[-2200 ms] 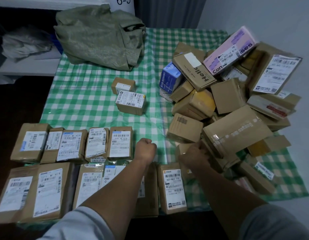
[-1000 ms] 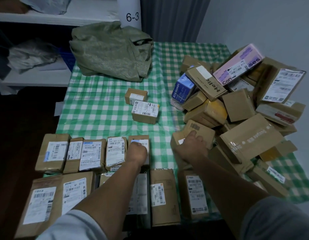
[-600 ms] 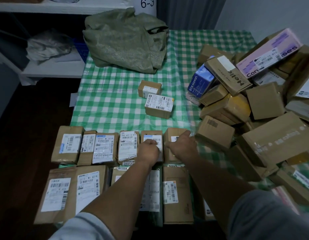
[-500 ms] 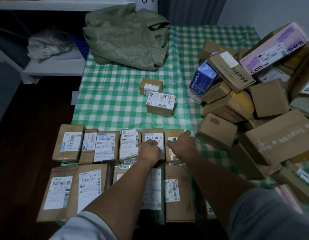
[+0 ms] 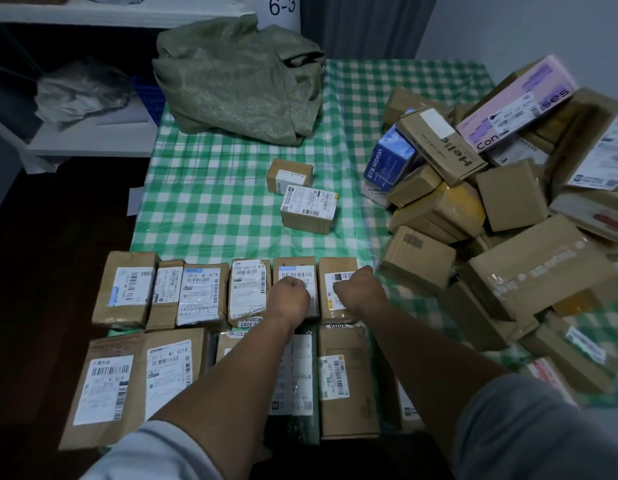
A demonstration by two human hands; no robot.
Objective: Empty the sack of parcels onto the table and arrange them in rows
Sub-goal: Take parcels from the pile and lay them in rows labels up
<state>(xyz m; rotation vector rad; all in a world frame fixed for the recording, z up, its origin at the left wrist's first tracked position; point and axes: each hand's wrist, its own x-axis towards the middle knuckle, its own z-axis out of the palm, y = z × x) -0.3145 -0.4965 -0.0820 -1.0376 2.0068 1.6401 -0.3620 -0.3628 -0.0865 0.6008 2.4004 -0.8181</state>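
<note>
Sack [image 5: 238, 81] crumpled at far table [image 5: 214, 209] end, pile [image 5: 508, 195] right. Left hand [image 5: 289, 296] clenched on fifth parcel [image 5: 295, 270] of back row; right hand [image 5: 359, 291] curled over end parcel [image 5: 337, 268], grip unclear.

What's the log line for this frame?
phase: arranging | left hand: fist on fifth parcel | right hand: on sixth parcel, grip unclear | sack: crumpled | pile: unsorted

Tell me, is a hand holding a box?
The right hand seems to grip the small brown cardboard parcel by its right edge; the left hand, a fist, holds nothing.
</note>
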